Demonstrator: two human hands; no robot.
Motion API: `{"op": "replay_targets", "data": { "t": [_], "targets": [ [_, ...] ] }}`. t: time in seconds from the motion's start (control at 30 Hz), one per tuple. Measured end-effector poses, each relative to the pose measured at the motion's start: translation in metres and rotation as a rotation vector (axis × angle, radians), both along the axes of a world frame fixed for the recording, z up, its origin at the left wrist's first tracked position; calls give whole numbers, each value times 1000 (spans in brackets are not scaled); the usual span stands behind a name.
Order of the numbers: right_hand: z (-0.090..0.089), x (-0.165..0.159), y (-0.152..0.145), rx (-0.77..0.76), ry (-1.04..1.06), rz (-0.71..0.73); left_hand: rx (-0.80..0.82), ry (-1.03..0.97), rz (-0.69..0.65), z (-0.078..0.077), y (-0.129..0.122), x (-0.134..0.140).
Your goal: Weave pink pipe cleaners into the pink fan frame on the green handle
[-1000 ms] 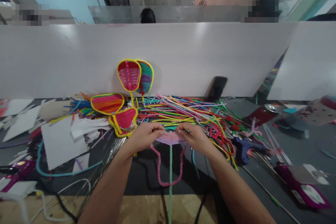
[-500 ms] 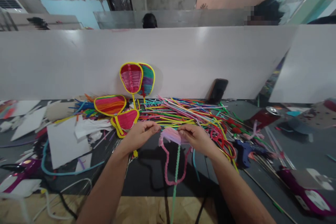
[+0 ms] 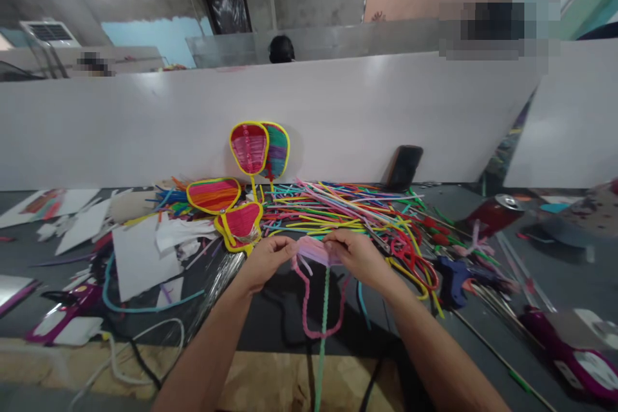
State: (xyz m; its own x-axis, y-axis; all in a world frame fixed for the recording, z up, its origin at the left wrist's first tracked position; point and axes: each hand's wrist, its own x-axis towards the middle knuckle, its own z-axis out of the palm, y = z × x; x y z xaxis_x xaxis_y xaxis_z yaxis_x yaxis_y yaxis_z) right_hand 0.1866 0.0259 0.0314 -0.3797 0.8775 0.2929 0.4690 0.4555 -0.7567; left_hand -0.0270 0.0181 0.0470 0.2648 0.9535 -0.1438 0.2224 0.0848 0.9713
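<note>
Between my hands is a fan-shaped frame of twisted pink pipe cleaner (image 3: 306,309), its top part filled with rows of pink and lavender pipe cleaner. A pale green pipe-cleaner stem (image 3: 324,315) runs down its middle and out below. My left hand (image 3: 270,261) is closed in a pinch at the frame's upper left edge, where a short lavender end hangs loose. My right hand (image 3: 355,256) pinches the filled part at its upper right, and its fingers hide that corner.
Loose coloured pipe cleaners (image 3: 333,203) lie behind my hands. Finished fans (image 3: 248,148) lean on the white partition (image 3: 338,116), near a phone (image 3: 404,166). To the right are a blue glue gun (image 3: 452,280) and a red can (image 3: 497,214); paper sheets (image 3: 142,261) lie left.
My left hand has come in against the fan's left edge, and a loose lavender end now hangs there. My right hand keeps its pinch. The view has shifted slightly.
</note>
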Motion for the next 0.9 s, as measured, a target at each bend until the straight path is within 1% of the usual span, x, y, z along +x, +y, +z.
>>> {"op": "replay_targets", "data": {
  "t": [0.17, 0.27, 0.37, 0.47, 0.53, 0.6, 0.67, 0.8, 0.9],
  "targets": [
    [-4, -1, 1, 33, -13, 17, -176, -242, 24, -10, -3, -1],
    [-3, -1, -1, 78, -11, 22, -243, -321, 40, -15, -5, -1],
    [0, -6, -7, 199, -3, 64, -227, -365, 69, -19, -5, -1],
    [-1, -15, -14, 294, -111, 122, -239, -410, 87, -22, -6, 1],
    [-5, -22, -17, 330, -199, 106, -257, -429, 89, -23, -7, 4],
    [-9, -27, -18, 368, -241, 77, -261, -440, 78, -24, -8, 6],
    [-13, -30, -18, 409, -236, 57, -238, -434, 56, -24, -9, 8],
    [-16, -29, -16, 473, -153, 22, -161, -398, 40, -24, -10, 9],
    [-17, -26, -14, 503, -134, 12, -152, -385, 37, -24, -13, 6]
  ]
}}
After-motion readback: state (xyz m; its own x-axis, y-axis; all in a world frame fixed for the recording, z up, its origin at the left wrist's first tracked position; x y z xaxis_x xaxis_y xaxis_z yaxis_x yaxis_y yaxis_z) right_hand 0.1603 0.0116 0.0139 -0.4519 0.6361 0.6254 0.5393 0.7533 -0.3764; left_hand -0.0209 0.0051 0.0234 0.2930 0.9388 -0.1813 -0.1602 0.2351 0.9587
